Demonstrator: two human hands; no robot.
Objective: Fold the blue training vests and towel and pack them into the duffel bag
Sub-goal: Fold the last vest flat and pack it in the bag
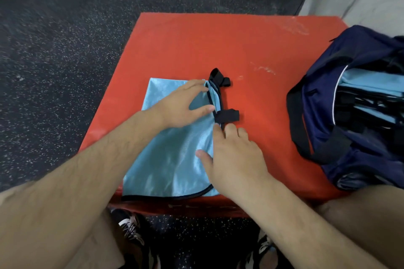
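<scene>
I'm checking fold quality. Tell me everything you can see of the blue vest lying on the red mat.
The vest is shiny light-blue fabric with black edging and black straps sticking out on its right side. It lies folded flat on the red mat, its near edge at the mat's front. The left hand rests on it; the right hand touches its right edge.

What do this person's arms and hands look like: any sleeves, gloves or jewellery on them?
Nothing is worn on them. The left hand and right hand are bare, with no gloves, and no rings show on the fingers. Both wrists are free of any watch or band, and the hairy arms show no sleeves as far as the picture's edge.
</scene>
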